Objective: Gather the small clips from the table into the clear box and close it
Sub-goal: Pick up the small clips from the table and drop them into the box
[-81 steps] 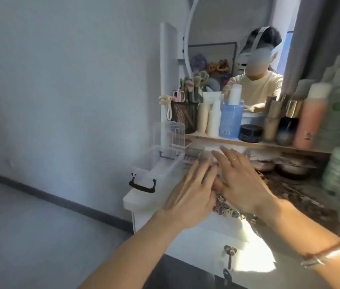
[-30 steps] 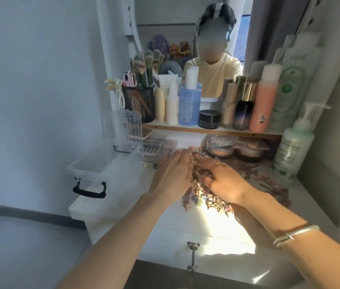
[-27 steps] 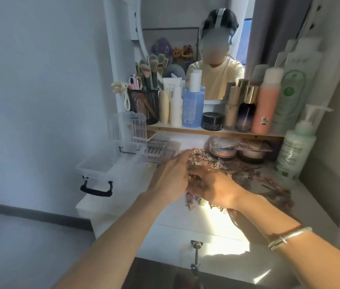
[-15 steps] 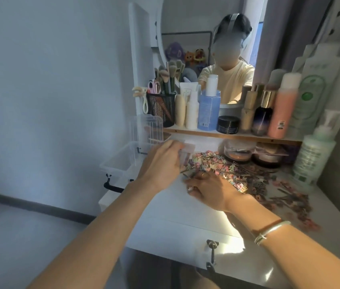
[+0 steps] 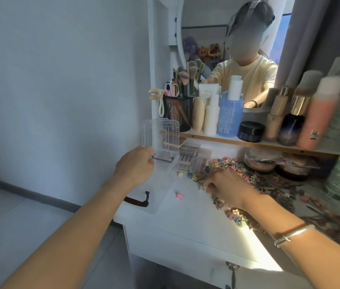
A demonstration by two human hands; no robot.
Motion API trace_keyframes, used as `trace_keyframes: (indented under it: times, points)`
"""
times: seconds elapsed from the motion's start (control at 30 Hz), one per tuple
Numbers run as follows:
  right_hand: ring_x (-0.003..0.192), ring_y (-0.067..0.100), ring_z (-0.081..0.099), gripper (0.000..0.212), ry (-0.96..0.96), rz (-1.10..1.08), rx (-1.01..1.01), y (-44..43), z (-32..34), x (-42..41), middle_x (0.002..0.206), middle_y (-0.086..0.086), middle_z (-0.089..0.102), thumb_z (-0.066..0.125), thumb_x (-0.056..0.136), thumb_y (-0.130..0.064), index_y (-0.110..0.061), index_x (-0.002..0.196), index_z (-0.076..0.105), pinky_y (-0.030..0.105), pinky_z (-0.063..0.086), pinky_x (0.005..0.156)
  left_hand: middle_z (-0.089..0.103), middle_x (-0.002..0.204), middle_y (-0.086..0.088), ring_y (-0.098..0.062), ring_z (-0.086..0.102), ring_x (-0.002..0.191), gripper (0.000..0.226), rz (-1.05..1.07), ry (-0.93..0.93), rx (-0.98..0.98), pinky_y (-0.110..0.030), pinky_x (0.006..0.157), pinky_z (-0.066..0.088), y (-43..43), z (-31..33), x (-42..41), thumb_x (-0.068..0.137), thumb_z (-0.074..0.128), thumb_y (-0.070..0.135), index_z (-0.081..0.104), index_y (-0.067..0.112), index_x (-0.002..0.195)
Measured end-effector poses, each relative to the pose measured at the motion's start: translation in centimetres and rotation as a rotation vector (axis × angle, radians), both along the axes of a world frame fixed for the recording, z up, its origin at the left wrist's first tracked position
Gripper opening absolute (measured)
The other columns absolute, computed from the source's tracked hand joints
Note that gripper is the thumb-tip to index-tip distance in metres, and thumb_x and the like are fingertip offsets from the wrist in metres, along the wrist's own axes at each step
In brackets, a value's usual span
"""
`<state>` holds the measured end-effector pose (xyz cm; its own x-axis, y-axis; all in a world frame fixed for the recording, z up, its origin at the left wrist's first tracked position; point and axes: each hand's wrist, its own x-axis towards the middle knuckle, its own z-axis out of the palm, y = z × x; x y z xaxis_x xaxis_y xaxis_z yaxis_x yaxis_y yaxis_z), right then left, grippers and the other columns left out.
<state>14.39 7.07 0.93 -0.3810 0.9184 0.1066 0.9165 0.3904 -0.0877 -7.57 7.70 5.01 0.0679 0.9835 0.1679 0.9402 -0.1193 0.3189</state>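
left hand [image 5: 135, 166] now over clear box [image 5: 160, 197], lid [image 5: 160, 135] up

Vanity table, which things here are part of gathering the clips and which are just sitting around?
Part of the job: small clips, pink clip, clear box, left hand, right hand.

Just sitting around: brush holder, blue bottle, black jar.

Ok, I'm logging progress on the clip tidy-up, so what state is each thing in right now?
clear box: open, lid upright.
lid: raised, not shut.
clips: mostly still piled on the table.
pink clip: lying alone beside the box.
left hand: at the open box, grip unclear.
right hand: on the pile, pinching a clip.
drawer: closed.
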Motion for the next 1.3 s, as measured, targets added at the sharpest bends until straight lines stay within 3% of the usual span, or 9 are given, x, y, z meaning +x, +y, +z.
trace_keyframes:
  times: [0.1,0.23,0.33,0.57,0.67,0.87,1.03,1.2,1.3]
  points:
    - [0.096,0.006,0.055,0.019,0.217,0.047,0.135,-0.1,1.8,-0.2,0.105,-0.010,0.059,0.060,0.087,-0.014,-0.018,0.102,0.071,0.023,0.041,0.098,0.051,0.132,-0.009,-0.028,0.052,0.112,0.035,-0.003,-0.029,-0.012,-0.033,0.088,0.041,-0.1,0.2,0.0,0.093,0.035,0.009,0.051,0.013,0.124]
    - [0.086,0.022,0.061,0.017,0.475,0.067,0.297,0.1,5.2,-2.4,0.097,0.008,0.067,0.067,0.081,-0.011,-0.005,0.096,0.072,0.025,0.045,0.081,0.049,0.137,-0.008,-0.028,0.051,0.118,0.039,0.021,-0.053,-0.022,-0.034,0.096,0.040,-0.2,0.5,0.1,0.090,0.040,0.006,0.051,0.017,0.126]
    - [0.082,0.017,0.055,0.019,0.555,0.142,0.270,0.5,6.0,-5.1,0.093,0.008,0.064,0.068,0.079,-0.008,-0.004,0.097,0.072,0.017,0.039,0.076,0.054,0.132,-0.010,-0.029,0.051,0.118,0.041,0.036,-0.108,0.001,-0.033,0.096,0.041,-0.4,0.7,0.1,0.087,0.043,0.001,0.055,0.017,0.123]
    - [0.107,0.014,0.060,0.032,0.361,0.216,0.024,0.5,5.7,-6.1,0.126,0.000,0.061,0.062,0.086,-0.014,-0.015,0.118,0.063,0.020,0.041,0.095,0.059,0.126,-0.009,-0.026,0.054,0.117,0.040,0.070,-0.219,0.066,-0.031,0.095,0.043,-0.7,0.4,0.4,0.083,0.044,-0.004,0.061,0.013,0.115]
    - [0.094,0.015,0.058,0.022,0.454,0.091,0.109,0.0,5.8,-3.8,0.115,0.004,0.065,0.057,0.087,-0.008,-0.011,0.107,0.066,0.022,0.042,0.085,0.062,0.123,-0.009,-0.028,0.057,0.112,0.037,0.092,-0.249,0.102,-0.033,0.093,0.045,-0.5,0.1,0.3,0.083,0.044,-0.004,0.063,0.013,0.110]
    - [0.121,0.015,0.050,0.036,0.068,0.103,-0.234,-0.8,1.3,-2.1,0.132,-0.001,0.055,0.051,0.089,-0.008,-0.019,0.123,0.057,0.028,0.036,0.107,0.062,0.123,-0.008,-0.027,0.058,0.110,0.037,0.097,-0.260,0.117,-0.033,0.093,0.044,-0.4,-0.1,0.3,0.083,0.044,-0.005,0.064,0.012,0.109]
    - [0.106,0.026,0.057,0.031,-0.087,0.133,-0.123,-0.4,0.1,-2.9,0.114,0.008,0.060,0.045,0.086,0.004,-0.013,0.106,0.062,0.037,0.047,0.091,0.061,0.123,-0.007,-0.026,0.058,0.111,0.037,0.102,-0.281,0.113,-0.032,0.093,0.045,-0.6,-0.1,0.1,0.084,0.044,-0.005,0.064,0.012,0.109]
    - [0.097,0.020,0.061,0.025,0.276,0.073,0.176,0.1,4.1,-1.8,0.106,0.007,0.064,0.050,0.084,0.006,-0.008,0.099,0.065,0.023,0.047,0.089,0.061,0.123,-0.009,-0.027,0.057,0.111,0.036,0.107,-0.302,0.115,-0.030,0.091,0.044,-0.8,-0.1,0.2,0.084,0.043,-0.005,0.064,0.011,0.109]
    - [0.089,0.012,0.059,0.026,0.481,0.187,0.083,-0.7,6.2,-3.8,0.102,0.001,0.062,0.056,0.085,0.004,-0.005,0.106,0.065,0.011,0.045,0.081,0.059,0.125,-0.009,-0.026,0.056,0.112,0.037,0.096,-0.286,0.114,-0.031,0.092,0.043,-0.8,-0.1,0.8,0.084,0.043,-0.006,0.063,0.011,0.110]
